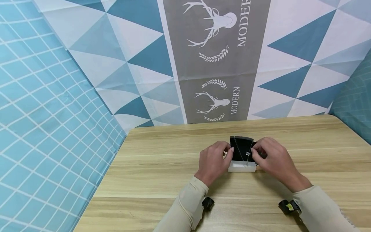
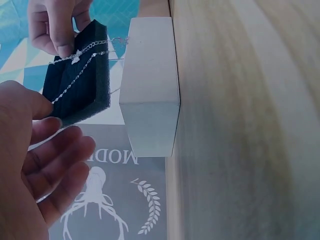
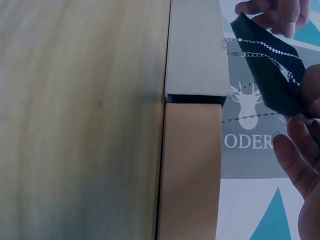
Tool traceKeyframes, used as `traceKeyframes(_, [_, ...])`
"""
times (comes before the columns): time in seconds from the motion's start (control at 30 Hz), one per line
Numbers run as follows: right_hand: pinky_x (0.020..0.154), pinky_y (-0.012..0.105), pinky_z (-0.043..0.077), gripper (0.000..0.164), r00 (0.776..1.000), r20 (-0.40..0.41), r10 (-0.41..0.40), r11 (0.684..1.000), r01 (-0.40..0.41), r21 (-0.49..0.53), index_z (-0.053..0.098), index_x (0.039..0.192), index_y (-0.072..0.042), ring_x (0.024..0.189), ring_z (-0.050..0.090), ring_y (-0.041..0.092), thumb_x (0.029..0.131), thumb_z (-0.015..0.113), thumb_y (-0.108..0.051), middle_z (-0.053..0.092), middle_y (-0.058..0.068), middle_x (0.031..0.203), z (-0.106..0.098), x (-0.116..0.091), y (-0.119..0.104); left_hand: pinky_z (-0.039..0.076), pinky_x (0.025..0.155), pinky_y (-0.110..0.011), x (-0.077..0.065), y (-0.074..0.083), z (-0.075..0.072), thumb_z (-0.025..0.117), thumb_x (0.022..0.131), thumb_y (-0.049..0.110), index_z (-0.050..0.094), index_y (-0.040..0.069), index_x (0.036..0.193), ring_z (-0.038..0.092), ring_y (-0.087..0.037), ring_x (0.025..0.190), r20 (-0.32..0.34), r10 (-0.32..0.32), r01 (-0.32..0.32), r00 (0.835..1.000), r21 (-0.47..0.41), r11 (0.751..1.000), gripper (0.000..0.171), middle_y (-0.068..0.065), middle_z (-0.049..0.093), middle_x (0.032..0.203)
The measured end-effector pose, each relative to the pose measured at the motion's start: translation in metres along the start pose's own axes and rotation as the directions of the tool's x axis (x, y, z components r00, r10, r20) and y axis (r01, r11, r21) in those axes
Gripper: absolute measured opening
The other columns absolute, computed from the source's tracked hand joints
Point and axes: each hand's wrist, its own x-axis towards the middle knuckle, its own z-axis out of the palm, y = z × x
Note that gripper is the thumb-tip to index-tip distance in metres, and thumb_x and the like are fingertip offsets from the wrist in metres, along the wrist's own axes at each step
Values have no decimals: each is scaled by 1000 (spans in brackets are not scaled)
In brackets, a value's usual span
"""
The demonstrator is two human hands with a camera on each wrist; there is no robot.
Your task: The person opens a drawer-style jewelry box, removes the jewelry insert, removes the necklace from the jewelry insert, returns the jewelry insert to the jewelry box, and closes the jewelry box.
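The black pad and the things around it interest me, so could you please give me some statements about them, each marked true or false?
1. The left hand and right hand both hold the black pad. True.
2. The chain on the pad is gold-coloured. False: the chain is silver-coloured.
3. The white box rests on the wooden table. True.
4. The black pad lies flat on the table. False: it is held up, above the white box.
5. A tan piece lies beside the white box, on the person's left. False: it is on the person's right.
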Motion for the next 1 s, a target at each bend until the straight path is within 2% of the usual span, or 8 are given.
traceKeyframes(0.5, [62, 21, 41, 4, 999, -18, -46, 998, 46, 32, 67, 82, -12, 71, 53, 9, 79, 67, -11, 65, -1, 86, 2, 2, -3, 36, 50, -11, 0, 0, 1, 68, 95, 31, 72, 21, 88, 55, 5, 59, -86, 43, -44, 995, -12, 999, 13, 13, 65, 78])
traceKeyframes(0.77, [65, 24, 43, 12, 998, -15, -64, 997, 64, 37, 67, 83, -9, 76, 55, 10, 87, 62, -18, 66, 1, 89, 5, 2, -6, 35, 50, -13, -1, -1, 1, 70, 94, 32, 74, 21, 87, 54, 3, 58, -103, 30, -29, 994, 8, 1000, 14, 12, 62, 75])
traceKeyframes(1.0, [62, 22, 44, 12, 998, -2, -61, 997, 61, 42, 66, 84, -8, 72, 56, 11, 88, 62, -18, 65, 2, 90, 5, 1, -10, 36, 50, -13, -1, -2, 2, 72, 93, 33, 71, 21, 82, 55, 2, 58, -116, 24, -25, 993, -4, 1000, 15, 11, 61, 74])
